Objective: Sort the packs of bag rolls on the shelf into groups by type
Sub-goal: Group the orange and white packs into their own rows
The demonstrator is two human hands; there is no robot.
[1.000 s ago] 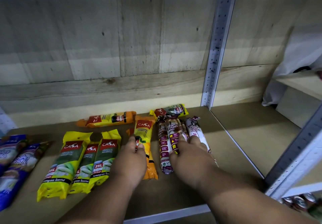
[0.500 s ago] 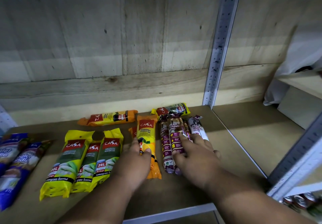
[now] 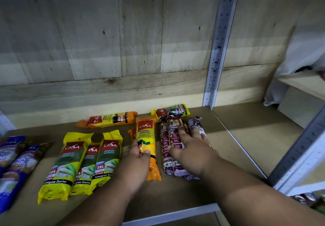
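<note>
Three yellow lemongrass packs (image 3: 79, 164) lie side by side at the left. An orange pack (image 3: 146, 136) lies lengthwise in the middle, and my left hand (image 3: 135, 167) holds its left side with the thumb on top. A second orange pack (image 3: 131, 133) peeks out beneath it. Three purple drawstring-bag packs (image 3: 165, 138) lie bunched to the right, and my right hand (image 3: 191, 152) rests flat on them with fingers spread. Another orange pack (image 3: 109, 119) and a yellow-green pack (image 3: 173, 110) lie crosswise at the back.
Blue packs (image 3: 14, 164) lie at the far left edge of the wooden shelf (image 3: 175, 190). A perforated metal upright (image 3: 216, 64) divides this bay from the bare one on the right. Plank wall stands behind. Cans (image 3: 306, 197) show below at the lower right.
My right hand has slid further up the purple packs and flattened on them, drawing them closer together. My left hand has shifted slightly along the orange pack.
</note>
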